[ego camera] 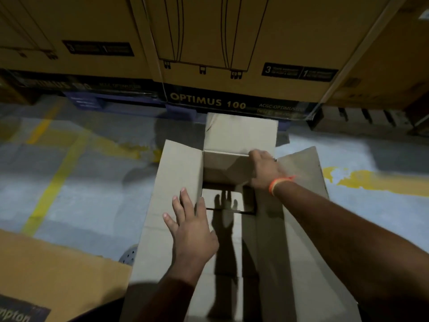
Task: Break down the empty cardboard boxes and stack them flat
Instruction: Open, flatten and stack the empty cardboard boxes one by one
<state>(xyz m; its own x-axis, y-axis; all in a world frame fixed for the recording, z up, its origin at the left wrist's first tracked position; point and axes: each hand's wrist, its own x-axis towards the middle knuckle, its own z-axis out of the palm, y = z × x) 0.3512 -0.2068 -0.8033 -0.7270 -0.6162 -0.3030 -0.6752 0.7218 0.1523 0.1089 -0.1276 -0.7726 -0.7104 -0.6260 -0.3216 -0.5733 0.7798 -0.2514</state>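
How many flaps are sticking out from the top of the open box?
3 show on the plain brown cardboard box: left flap, far flap, right flap. A near flap may be hidden below the view.

Large brown printed cardboard cartons [232, 43], one lettered "OPTIMUS 100", stand in a row at the back on dark blue pallets [111, 101]. The grey concrete floor [92, 205] carries worn yellow painted lines [53, 182].

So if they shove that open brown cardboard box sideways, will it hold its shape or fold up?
Probably fold. The open brown cardboard box looks empty, with floor showing through its bottom, so likely light and easily skewed. Its splayed flaps seem floppy. The left hand lies flat on one flap; the right hand holds the far rim.
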